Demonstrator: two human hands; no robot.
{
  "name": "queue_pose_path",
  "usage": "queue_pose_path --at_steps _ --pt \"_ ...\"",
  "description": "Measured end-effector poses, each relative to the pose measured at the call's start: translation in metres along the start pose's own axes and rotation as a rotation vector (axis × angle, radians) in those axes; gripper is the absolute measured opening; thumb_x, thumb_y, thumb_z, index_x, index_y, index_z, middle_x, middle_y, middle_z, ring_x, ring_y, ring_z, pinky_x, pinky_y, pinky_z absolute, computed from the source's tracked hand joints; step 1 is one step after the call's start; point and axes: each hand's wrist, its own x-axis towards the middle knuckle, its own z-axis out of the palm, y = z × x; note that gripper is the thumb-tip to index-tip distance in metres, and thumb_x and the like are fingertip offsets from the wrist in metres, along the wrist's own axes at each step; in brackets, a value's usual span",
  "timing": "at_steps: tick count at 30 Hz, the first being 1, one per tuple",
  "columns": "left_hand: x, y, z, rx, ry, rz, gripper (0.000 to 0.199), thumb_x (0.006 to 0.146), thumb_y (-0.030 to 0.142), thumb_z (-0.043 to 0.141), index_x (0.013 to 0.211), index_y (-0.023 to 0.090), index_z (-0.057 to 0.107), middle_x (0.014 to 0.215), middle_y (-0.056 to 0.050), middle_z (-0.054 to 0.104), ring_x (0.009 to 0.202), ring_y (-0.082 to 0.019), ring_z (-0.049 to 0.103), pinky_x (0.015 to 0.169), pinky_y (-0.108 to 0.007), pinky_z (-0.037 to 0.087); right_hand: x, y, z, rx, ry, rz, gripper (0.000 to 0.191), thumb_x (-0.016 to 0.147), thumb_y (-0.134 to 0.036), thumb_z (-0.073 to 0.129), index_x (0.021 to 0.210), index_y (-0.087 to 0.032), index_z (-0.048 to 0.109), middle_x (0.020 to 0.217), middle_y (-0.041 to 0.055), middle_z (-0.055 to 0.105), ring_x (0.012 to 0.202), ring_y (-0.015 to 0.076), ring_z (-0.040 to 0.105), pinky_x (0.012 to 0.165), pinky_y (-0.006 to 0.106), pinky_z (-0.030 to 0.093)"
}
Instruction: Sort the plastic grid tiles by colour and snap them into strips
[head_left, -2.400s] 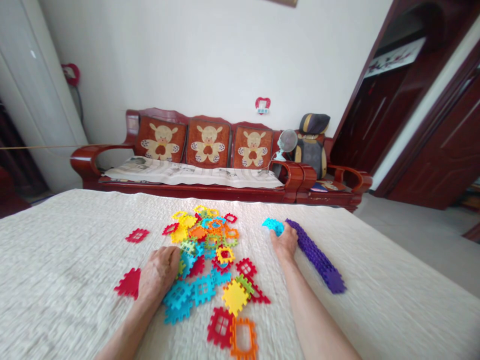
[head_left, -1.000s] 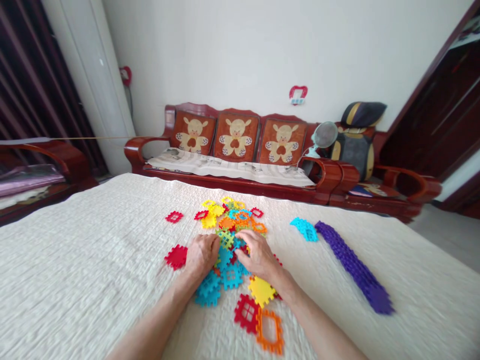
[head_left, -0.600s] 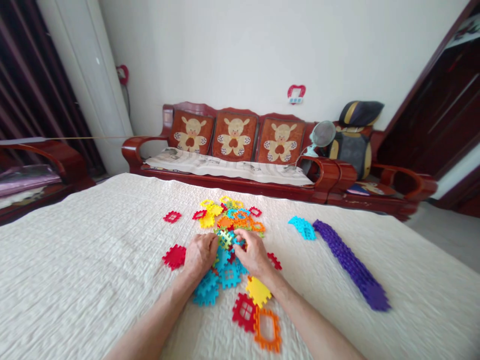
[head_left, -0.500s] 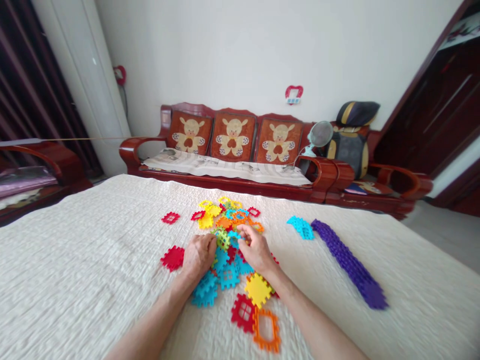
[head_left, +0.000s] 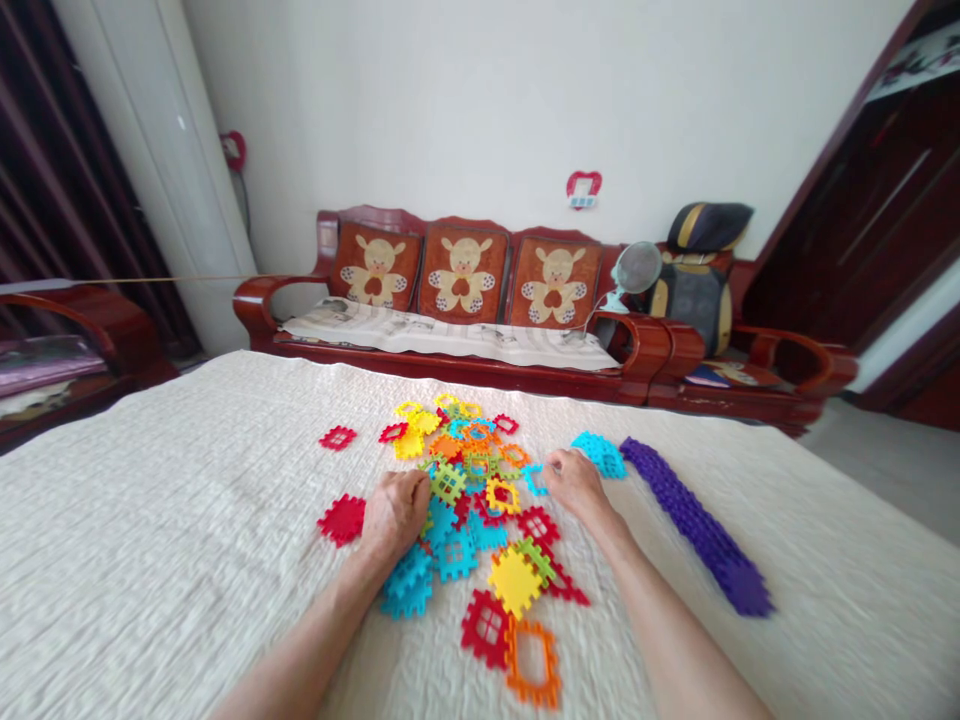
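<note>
Colourful notched plastic pieces lie in a loose heap on the pale quilted cover (head_left: 247, 560). My left hand (head_left: 397, 508) is closed at the heap's left side, its fingers pinching a green window piece (head_left: 448, 482). To the right of the heap, my right hand (head_left: 576, 480) is closed on a blue open-frame piece (head_left: 534, 480). A joined blue strip (head_left: 600, 455) lies just beyond my right hand, beside a long purple strip (head_left: 697, 525). Nearer me are a yellow square (head_left: 516, 582), a red window piece (head_left: 487, 627) and an orange frame (head_left: 532, 662).
A red solid piece (head_left: 342, 520) and a red frame (head_left: 337, 438) lie left of the heap. Behind the covered surface stands a wooden sofa (head_left: 450, 362) with bear cushions, with a small fan (head_left: 637, 268) at its right end.
My right hand has moved right, away from the heap, with the blue frame piece, uncovering yellow, red and green pieces. My left hand has stayed nearly where it was.
</note>
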Motion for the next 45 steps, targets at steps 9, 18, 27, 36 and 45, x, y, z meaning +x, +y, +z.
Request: queue_pose_path --at_steps 9,18,27,36,45 --pt "0.0 0.001 -0.001 -0.002 -0.002 0.002 0.031 0.091 0.03 0.041 0.081 0.021 0.069 0.08 -0.004 0.071 0.081 -0.017 0.062 0.071 -0.025 0.044 -0.001 0.012 -0.016 0.248 -0.336 -0.356 0.065 0.058 -0.003 0.048 0.12 -0.016 0.058 0.123 0.0099 0.061 0.112 0.0206 0.056 0.097 0.032 0.041" --pt "0.0 0.002 -0.003 0.011 0.0 0.017 0.031 0.091 0.029 0.04 0.08 0.021 0.068 0.077 -0.004 0.07 0.08 -0.017 0.063 0.073 -0.025 0.045 -0.006 0.006 -0.015 0.189 -0.29 -0.323 0.06 0.059 -0.007 0.056 0.118 -0.018 0.061 0.115 0.0095 0.062 0.105 0.0221 0.058 0.093 0.033 0.044" --pt "0.0 -0.001 -0.001 0.019 0.004 0.029 0.032 0.091 0.028 0.04 0.081 0.02 0.07 0.078 -0.005 0.07 0.082 -0.018 0.063 0.074 -0.026 0.045 -0.008 -0.006 -0.013 0.08 -0.215 -0.132 0.047 0.078 -0.032 0.056 0.119 -0.009 0.06 0.112 0.0172 0.061 0.105 0.0254 0.057 0.093 0.036 0.042" --pt "-0.001 0.003 -0.004 0.026 -0.015 0.011 0.032 0.091 0.029 0.039 0.083 0.021 0.069 0.079 -0.004 0.07 0.084 -0.018 0.063 0.075 -0.026 0.045 -0.012 -0.016 -0.008 -0.022 -0.183 -0.046 0.039 0.073 -0.042 0.063 0.102 -0.016 0.067 0.098 0.0106 0.061 0.092 0.0226 0.059 0.084 0.03 0.044" --pt "-0.001 0.0 -0.002 0.032 -0.012 -0.001 0.032 0.091 0.029 0.04 0.082 0.021 0.069 0.078 -0.003 0.07 0.082 -0.019 0.063 0.072 -0.026 0.045 -0.012 -0.012 -0.004 0.017 -0.202 -0.066 0.037 0.062 -0.018 0.066 0.098 -0.02 0.069 0.095 0.0073 0.06 0.087 0.0205 0.058 0.078 0.029 0.044"
